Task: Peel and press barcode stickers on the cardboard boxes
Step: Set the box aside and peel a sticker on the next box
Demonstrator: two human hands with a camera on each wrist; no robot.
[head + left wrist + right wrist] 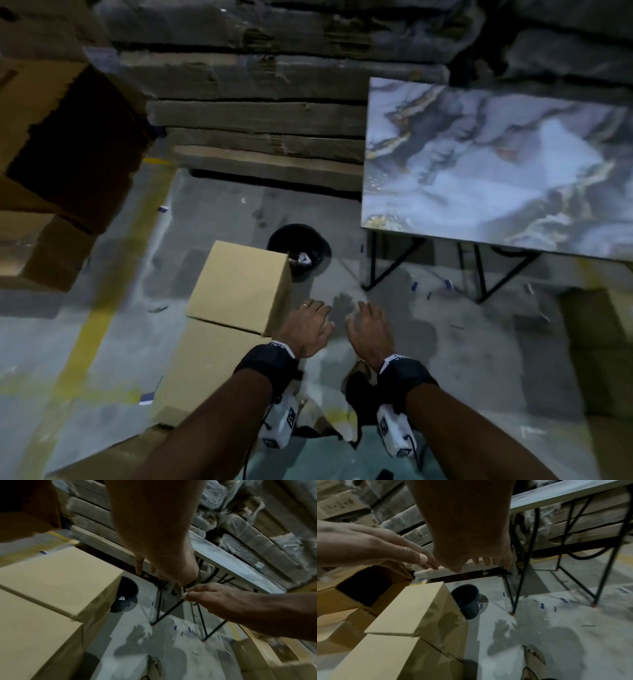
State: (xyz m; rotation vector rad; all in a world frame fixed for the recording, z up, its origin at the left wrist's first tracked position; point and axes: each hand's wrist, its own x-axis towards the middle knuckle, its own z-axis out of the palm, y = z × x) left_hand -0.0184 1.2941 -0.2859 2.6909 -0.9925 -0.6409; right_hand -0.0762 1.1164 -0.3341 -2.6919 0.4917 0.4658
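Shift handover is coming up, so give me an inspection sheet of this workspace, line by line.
Surface: marble-patterned table on black folding legs, nothing seen lying on the part in view; grey concrete floor with yellow lines.
Job's things: closed cardboard box stacked on another at the person's left; no barcode sticker seen on them or in the hands.
Clutter: small blue scraps scattered on the floor; black bin with paper bits inside, beside the boxes.
Hands: left hand and right hand hover over the floor, fingers relaxed, holding nothing visible.
Cables: thin black leads hang from the wrist cameras.
Surroundings: flat-packed cardboard stacks behind; open boxes at left.
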